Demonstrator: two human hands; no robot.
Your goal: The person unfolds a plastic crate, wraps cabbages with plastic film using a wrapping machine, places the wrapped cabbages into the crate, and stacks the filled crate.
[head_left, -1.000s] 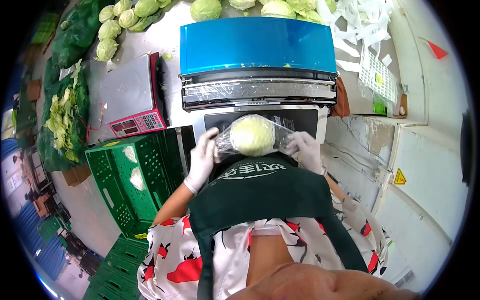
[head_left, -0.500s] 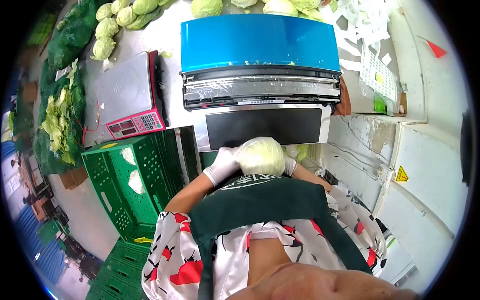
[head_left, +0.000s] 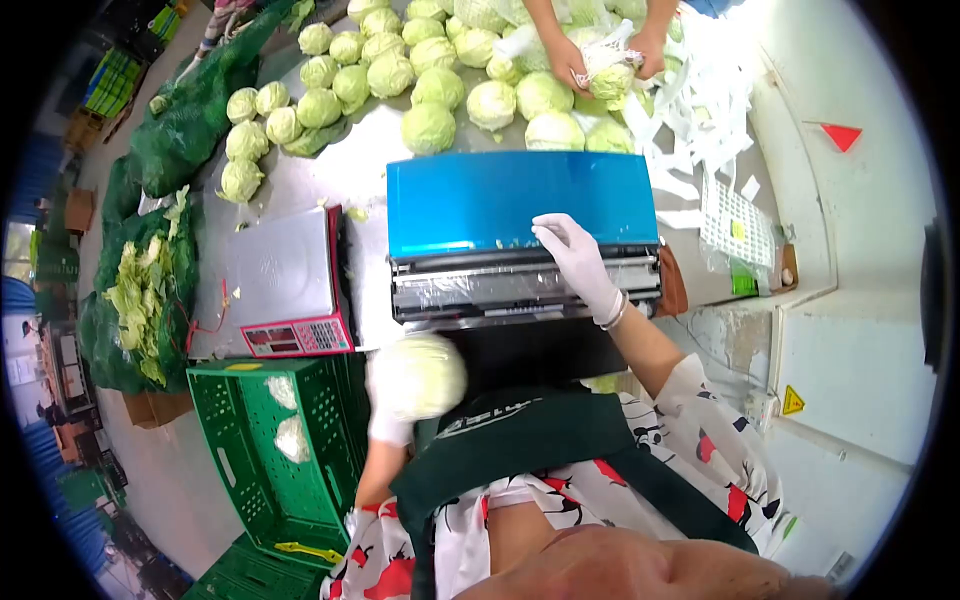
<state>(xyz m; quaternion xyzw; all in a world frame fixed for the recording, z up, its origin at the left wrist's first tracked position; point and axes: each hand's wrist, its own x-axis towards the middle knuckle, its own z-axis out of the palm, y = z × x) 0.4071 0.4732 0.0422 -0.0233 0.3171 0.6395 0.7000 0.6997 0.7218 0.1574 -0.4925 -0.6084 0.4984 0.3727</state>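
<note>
Wrapped in what looks like clear film, a pale green cabbage (head_left: 428, 377) rests in my left hand (head_left: 384, 405), which is gloved in white and blurred by motion. They are in front of the wrapping machine, near its left end. My gloved right hand (head_left: 580, 262) is over the machine's blue cover (head_left: 500, 195), its thumb and fingers slightly apart and nothing visible in them. Below that hand lies the machine's film roller section (head_left: 470, 290). The dark plate (head_left: 540, 350) at the machine's front is partly hidden by my apron.
Left of the machine stands a red scale (head_left: 290, 275). A green crate (head_left: 225, 440) holding two white bundles is at my left. Many loose cabbages (head_left: 430, 128) lie behind the machine, where another person's hands (head_left: 570, 65) hold a netted cabbage. White strips (head_left: 700, 110) lie at right.
My left hand has carried the cabbage leftward. My right hand has left it and moved up over the machine. The view has tilted up, showing more cabbages and another person's hands.
</note>
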